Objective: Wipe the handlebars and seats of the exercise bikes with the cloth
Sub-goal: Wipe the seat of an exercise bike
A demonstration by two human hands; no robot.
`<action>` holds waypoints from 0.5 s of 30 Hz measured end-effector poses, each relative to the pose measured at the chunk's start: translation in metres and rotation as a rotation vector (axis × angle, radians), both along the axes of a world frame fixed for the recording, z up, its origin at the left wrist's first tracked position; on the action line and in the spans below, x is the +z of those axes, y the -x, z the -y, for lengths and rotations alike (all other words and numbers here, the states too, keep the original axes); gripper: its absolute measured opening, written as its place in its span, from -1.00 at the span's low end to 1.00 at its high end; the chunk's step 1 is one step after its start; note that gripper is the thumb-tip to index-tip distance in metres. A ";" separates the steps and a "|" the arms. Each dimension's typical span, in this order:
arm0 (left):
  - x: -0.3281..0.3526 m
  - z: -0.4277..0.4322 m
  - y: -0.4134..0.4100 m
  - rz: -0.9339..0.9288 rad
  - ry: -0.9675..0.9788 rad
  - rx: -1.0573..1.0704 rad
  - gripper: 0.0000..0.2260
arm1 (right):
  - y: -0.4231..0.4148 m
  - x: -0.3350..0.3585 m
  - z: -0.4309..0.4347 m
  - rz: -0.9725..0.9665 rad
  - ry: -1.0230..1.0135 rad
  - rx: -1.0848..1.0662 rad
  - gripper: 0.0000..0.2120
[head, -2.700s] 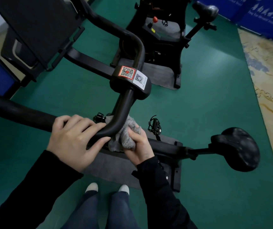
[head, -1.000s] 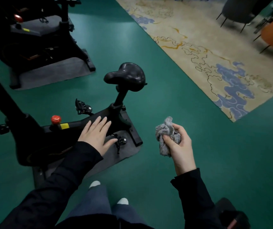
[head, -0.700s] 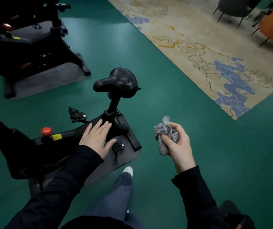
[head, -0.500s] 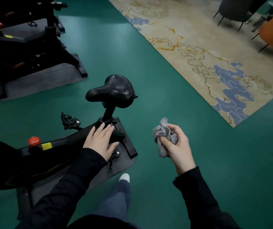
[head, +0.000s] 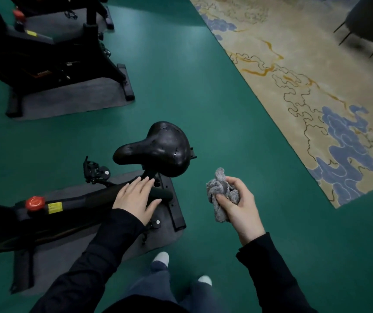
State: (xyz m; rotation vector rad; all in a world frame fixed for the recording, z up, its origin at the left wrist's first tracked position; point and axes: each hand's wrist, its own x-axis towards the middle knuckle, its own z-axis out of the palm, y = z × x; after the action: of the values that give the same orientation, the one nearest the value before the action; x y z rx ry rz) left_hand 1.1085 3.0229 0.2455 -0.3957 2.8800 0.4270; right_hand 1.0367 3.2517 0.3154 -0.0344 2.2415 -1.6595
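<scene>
The near bike's black seat [head: 158,149] stands at mid-frame, its nose pointing left. My left hand [head: 137,198] hangs flat with fingers spread over the bike's black frame [head: 86,199], just below the seat post; whether it touches the frame I cannot tell. My right hand [head: 239,206] holds a bunched grey cloth [head: 220,192] in the air, to the right of the seat and a little lower in the frame. The handlebars are out of view.
A second black exercise bike [head: 45,53] stands on a grey mat [head: 72,102] at the upper left. A patterned beige and blue rug [head: 305,75] covers the floor to the right. Chair legs [head: 361,39] show at the top right. My feet [head: 162,258] stand on green floor.
I turned from the handlebar, where both hands were, toward the seat. The seat has come closer and more central. My right hand keeps the cloth; my left stays open above the frame.
</scene>
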 end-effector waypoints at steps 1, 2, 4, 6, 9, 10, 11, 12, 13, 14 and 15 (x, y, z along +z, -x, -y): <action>-0.001 0.000 0.004 0.007 0.006 0.013 -0.45 | 0.009 0.000 0.001 -0.004 0.002 0.016 -0.68; -0.001 -0.001 0.008 0.011 0.011 0.031 -0.45 | 0.018 -0.001 0.002 -0.007 0.005 0.035 -0.68; -0.002 -0.005 0.015 0.020 0.013 0.073 -0.45 | 0.035 -0.003 0.002 0.001 0.016 0.082 -0.70; -0.001 -0.012 0.023 0.030 0.009 0.110 -0.45 | 0.049 -0.006 -0.001 0.028 0.043 0.124 -0.72; 0.000 -0.030 0.036 0.032 0.020 0.181 -0.45 | 0.071 -0.011 -0.014 0.057 0.080 0.179 -0.73; 0.001 -0.038 0.041 0.037 0.026 0.208 -0.45 | 0.081 -0.012 -0.020 0.061 0.084 0.201 -0.74; 0.001 -0.047 0.047 0.042 0.037 0.233 -0.45 | 0.091 -0.012 -0.028 0.060 0.085 0.226 -0.74; 0.002 -0.057 0.054 0.044 0.047 0.259 -0.45 | 0.103 -0.012 -0.038 0.055 0.085 0.252 -0.74; 0.002 -0.068 0.060 0.045 0.047 0.289 -0.45 | 0.115 -0.011 -0.048 0.050 0.085 0.279 -0.74; 0.003 -0.081 0.068 0.047 0.040 0.324 -0.45 | 0.129 -0.010 -0.060 0.043 0.085 0.304 -0.74; 0.004 -0.094 0.075 0.045 0.033 0.362 -0.45 | 0.142 -0.009 -0.073 0.036 0.090 0.323 -0.73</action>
State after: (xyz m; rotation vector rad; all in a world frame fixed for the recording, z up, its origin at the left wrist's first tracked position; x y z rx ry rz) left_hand 1.0330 3.1173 0.2493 -0.9266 2.7744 0.4193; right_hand 0.8946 3.3246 0.3063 -0.3655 2.0071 -1.5680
